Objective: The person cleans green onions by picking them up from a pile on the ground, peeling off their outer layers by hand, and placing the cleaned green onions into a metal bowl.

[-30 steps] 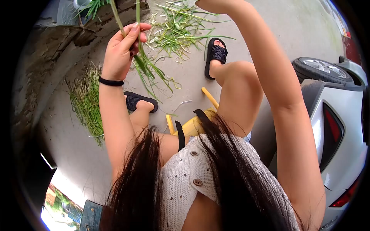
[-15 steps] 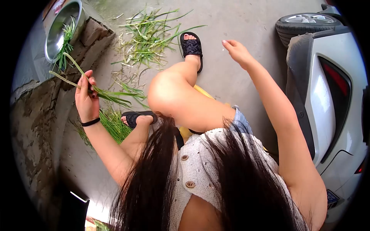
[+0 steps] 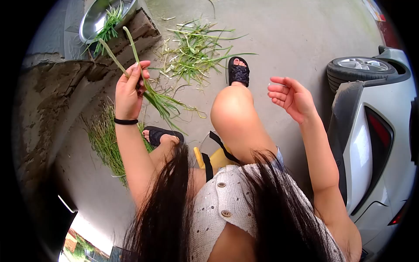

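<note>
Two long green stalks (image 3: 164, 105) with pale stems are pinched in my left hand (image 3: 130, 94), their leaves trailing down to the right. My right hand (image 3: 289, 96) is raised over the floor beside my knee, fingers apart, with nothing visible in it. Beyond my left hand, loose green and whitish leaves (image 3: 192, 54) lie scattered on the floor. A dense bundle of green stalks (image 3: 107, 139) rests on the floor at the left, next to my left forearm.
A metal basin (image 3: 90, 27) with green leaves stands on a brick ledge (image 3: 142, 32) at the upper left. A silver car (image 3: 375, 157) and its wheel (image 3: 358, 67) are on the right. A yellow stool (image 3: 218, 158) is under me.
Since the oldest frame, my right hand has come down from the top edge to beside my knee. My left hand still holds the stalks. The camera view has shifted back and forth.
</note>
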`<state>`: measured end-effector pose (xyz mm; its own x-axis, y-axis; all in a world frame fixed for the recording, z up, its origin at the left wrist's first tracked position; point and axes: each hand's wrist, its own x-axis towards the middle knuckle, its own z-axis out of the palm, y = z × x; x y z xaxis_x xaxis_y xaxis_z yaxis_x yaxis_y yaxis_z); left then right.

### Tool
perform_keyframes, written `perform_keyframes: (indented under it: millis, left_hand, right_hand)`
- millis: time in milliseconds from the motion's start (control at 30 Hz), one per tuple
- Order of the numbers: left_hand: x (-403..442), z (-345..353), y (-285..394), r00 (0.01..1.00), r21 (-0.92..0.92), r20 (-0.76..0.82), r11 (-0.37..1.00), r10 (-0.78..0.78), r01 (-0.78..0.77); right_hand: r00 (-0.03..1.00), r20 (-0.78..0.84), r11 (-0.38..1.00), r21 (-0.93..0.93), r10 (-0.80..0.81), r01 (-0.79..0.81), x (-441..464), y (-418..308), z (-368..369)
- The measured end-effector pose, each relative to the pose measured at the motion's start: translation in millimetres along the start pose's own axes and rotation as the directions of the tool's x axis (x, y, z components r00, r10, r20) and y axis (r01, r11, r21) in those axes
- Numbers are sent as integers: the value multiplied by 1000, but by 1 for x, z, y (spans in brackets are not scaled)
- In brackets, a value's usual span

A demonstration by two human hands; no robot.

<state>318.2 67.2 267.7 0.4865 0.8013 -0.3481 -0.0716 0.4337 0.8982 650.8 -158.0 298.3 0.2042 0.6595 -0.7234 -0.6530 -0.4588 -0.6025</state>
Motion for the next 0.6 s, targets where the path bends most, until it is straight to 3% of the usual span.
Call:
perform_keyframes:
  millis: [67, 100, 167, 233, 267, 367, 500, 600]
  left_hand:
    - [-1, 6, 6, 1000, -2, -7, 1000, -4, 4]
    - [-2, 7, 8, 1000, -7, -11, 1000, -2, 2]
    - [-1, 2, 4, 999, -84, 34, 996, 22, -19]
    - [1, -1, 2, 999, -106, 28, 994, 35, -31]
    - [1, 1, 4, 1000, -121, 13, 992, 28, -27]
    - [4, 2, 4, 999, -168, -19, 985, 35, -38]
    - [9, -1, 0, 997, -183, -71, 982, 36, -49]
    - [11, -1, -9, 995, -177, -88, 983, 39, -54]
  right_hand:
    - [924, -199, 944, -122, -326, 307, 6, -23, 39]
    - [891, -150, 901, -145, -429, 409, 15, -30, 57]
    - [879, 84, 867, -145, -469, 477, 30, -40, 107]
    - [871, 316, 857, -238, -377, 458, 46, -34, 164]
    - [859, 413, 799, -381, -302, 464, 54, -27, 188]
    - [807, 573, 482, -673, -141, 562, 81, -10, 232]
    - [806, 557, 388, -710, -202, 588, 109, 3, 246]
    - [830, 540, 410, -731, -142, 546, 118, 13, 243]
